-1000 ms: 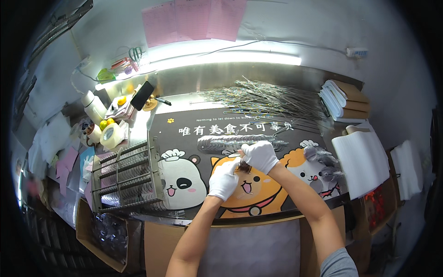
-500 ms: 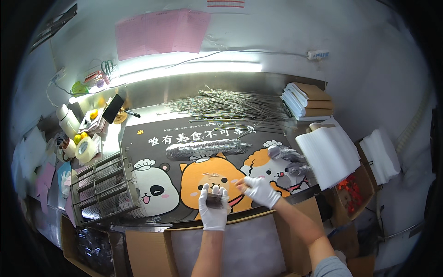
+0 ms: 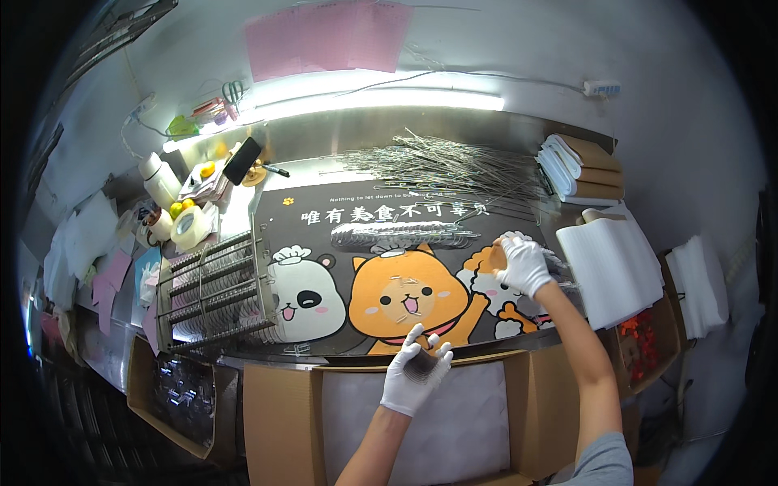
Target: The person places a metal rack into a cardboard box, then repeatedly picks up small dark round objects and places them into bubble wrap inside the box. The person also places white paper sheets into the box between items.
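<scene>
Both my hands wear white gloves. My left hand (image 3: 416, 369) holds a small dark bundle of thin metal pieces (image 3: 421, 364) just above the white-lined cardboard box (image 3: 284, 405) at the table's near edge. My right hand (image 3: 523, 263) reaches out to the right side of the cartoon-printed mat (image 3: 324, 292), with its fingers curled down over a heap of small shiny metal pieces (image 3: 559, 263). Whether it grips any of them is hidden by the glove. A long row of the same metal pieces (image 3: 401, 235) lies across the middle of the mat.
A tangle of thin metal rods (image 3: 446, 166) lies at the back. A wire rack (image 3: 215, 287) stands at the left of the mat. White foam sheets (image 3: 612, 267) and stacked flat boxes (image 3: 579, 170) sit at the right. Tape rolls and bottles (image 3: 174, 219) crowd the left.
My hands have parted. The left one came down toward me with the bundle to the box. The right one went out to the heap at the mat's right side.
</scene>
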